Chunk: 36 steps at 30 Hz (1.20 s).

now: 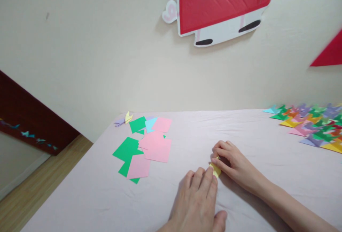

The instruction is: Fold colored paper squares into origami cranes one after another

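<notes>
Had the left hand [196, 196] nearest, palm down, fingertips right on the yellow paper [216, 171], there on the pale cloth [88, 189]! Had the right hand [237, 162] just beyond, thumb and fingers clamped on its far end. Farther left, saw pink squares [159, 150] overlapping green squares [127, 148]. Far right, caught rows of colourful folded papers [317, 128]; past everything, spotted a red-and-white figure [224, 4] up on the wall [80, 64].
</notes>
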Each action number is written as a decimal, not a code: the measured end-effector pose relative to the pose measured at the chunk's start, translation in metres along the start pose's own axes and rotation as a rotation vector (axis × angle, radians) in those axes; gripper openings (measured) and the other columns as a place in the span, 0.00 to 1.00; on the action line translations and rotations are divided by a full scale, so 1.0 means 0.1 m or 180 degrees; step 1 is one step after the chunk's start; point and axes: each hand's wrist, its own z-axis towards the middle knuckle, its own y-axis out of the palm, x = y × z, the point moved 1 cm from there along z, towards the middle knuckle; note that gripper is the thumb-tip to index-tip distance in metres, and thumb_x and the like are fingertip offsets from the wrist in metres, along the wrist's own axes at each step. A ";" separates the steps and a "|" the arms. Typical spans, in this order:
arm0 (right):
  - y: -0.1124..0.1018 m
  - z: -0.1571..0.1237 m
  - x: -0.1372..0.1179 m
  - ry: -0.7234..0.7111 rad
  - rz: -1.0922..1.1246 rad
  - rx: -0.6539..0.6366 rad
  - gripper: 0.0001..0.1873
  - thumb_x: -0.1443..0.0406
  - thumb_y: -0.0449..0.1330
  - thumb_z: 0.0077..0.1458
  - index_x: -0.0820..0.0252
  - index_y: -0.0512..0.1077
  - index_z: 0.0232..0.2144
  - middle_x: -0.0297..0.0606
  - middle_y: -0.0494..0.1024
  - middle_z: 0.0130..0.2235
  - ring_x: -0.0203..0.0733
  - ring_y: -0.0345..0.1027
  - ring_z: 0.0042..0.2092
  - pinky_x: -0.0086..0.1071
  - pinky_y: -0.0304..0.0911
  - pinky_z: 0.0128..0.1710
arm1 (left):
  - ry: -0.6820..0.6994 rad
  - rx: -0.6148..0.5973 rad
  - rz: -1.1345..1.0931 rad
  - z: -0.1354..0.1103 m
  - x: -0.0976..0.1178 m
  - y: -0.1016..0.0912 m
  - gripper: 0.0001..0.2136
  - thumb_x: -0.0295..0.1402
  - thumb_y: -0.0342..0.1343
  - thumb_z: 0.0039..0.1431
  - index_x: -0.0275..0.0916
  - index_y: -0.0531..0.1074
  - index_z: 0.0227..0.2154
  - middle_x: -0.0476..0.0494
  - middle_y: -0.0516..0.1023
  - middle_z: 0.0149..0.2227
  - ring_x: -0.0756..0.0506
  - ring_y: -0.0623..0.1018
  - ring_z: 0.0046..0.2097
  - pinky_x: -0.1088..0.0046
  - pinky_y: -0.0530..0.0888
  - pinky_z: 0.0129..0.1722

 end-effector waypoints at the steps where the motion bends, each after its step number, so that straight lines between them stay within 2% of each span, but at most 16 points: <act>1: 0.00 0.00 0.00 -0.0001 -0.0038 0.0018 0.11 0.63 0.53 0.62 0.57 0.70 0.27 0.39 0.71 0.35 0.46 0.63 0.40 0.41 0.60 0.42 | 0.0000 -0.0012 0.0003 0.00 0.00 0.00 0.29 0.49 0.48 0.65 0.31 0.64 0.60 0.37 0.63 0.64 0.37 0.64 0.61 0.57 0.63 0.58; 7: 0.05 -0.03 0.01 -0.0053 -0.0348 0.0161 0.08 0.65 0.55 0.61 0.56 0.69 0.29 0.39 0.72 0.37 0.45 0.63 0.40 0.40 0.60 0.41 | 0.0000 -0.0080 -0.0026 0.02 0.00 -0.03 0.29 0.49 0.48 0.65 0.32 0.65 0.60 0.37 0.63 0.64 0.37 0.64 0.61 0.57 0.63 0.59; 13: 0.08 -0.04 0.16 0.0163 -0.0727 0.0492 0.07 0.64 0.54 0.61 0.55 0.67 0.30 0.38 0.72 0.36 0.46 0.63 0.39 0.40 0.58 0.40 | -0.0006 -0.0087 -0.0040 0.03 -0.02 -0.03 0.29 0.50 0.50 0.63 0.33 0.65 0.59 0.37 0.61 0.65 0.36 0.64 0.61 0.56 0.63 0.58; 17: 0.08 -0.05 0.20 0.0207 -0.0611 0.0607 0.05 0.64 0.53 0.61 0.55 0.67 0.32 0.39 0.73 0.37 0.46 0.63 0.39 0.40 0.58 0.41 | 0.0048 -0.0113 -0.0035 0.07 -0.04 -0.08 0.29 0.51 0.50 0.63 0.35 0.66 0.58 0.39 0.63 0.64 0.36 0.66 0.58 0.55 0.63 0.58; 20: 0.10 -0.09 0.16 0.0218 -0.0577 0.0690 0.05 0.63 0.52 0.62 0.56 0.67 0.37 0.42 0.74 0.42 0.47 0.64 0.43 0.42 0.59 0.44 | 0.0120 -0.0140 0.0071 0.11 -0.05 -0.11 0.27 0.52 0.49 0.63 0.36 0.69 0.54 0.40 0.66 0.63 0.36 0.66 0.58 0.54 0.62 0.58; 24: 0.19 -0.16 0.10 0.0204 -0.0893 0.0737 0.14 0.59 0.54 0.61 0.57 0.67 0.47 0.47 0.71 0.53 0.52 0.63 0.53 0.45 0.59 0.49 | 0.0167 -0.0156 0.0215 0.13 -0.04 -0.12 0.27 0.53 0.49 0.62 0.36 0.70 0.53 0.38 0.67 0.61 0.36 0.67 0.58 0.55 0.63 0.58; 27: 0.24 -0.17 0.10 0.0260 -0.1202 0.0776 0.19 0.58 0.54 0.60 0.56 0.66 0.52 0.48 0.70 0.57 0.55 0.60 0.57 0.48 0.57 0.52 | 0.0180 -0.0138 0.0248 0.13 -0.03 -0.12 0.27 0.53 0.49 0.62 0.36 0.70 0.53 0.38 0.67 0.62 0.36 0.67 0.57 0.55 0.63 0.57; 31: 0.25 -0.14 0.16 0.0337 -0.1468 0.0779 0.22 0.57 0.54 0.60 0.55 0.65 0.55 0.49 0.68 0.60 0.57 0.59 0.59 0.50 0.57 0.52 | 0.0243 -0.0101 0.0309 0.12 -0.05 -0.09 0.27 0.53 0.50 0.61 0.36 0.71 0.52 0.38 0.68 0.61 0.36 0.68 0.56 0.57 0.64 0.56; 36: 0.23 -0.09 0.21 0.0326 -0.1608 0.0725 0.22 0.60 0.53 0.61 0.50 0.64 0.58 0.47 0.67 0.61 0.57 0.58 0.60 0.49 0.58 0.51 | 0.0274 0.0022 0.0325 0.12 -0.07 -0.03 0.28 0.55 0.51 0.61 0.36 0.71 0.52 0.39 0.68 0.61 0.36 0.68 0.55 0.58 0.64 0.55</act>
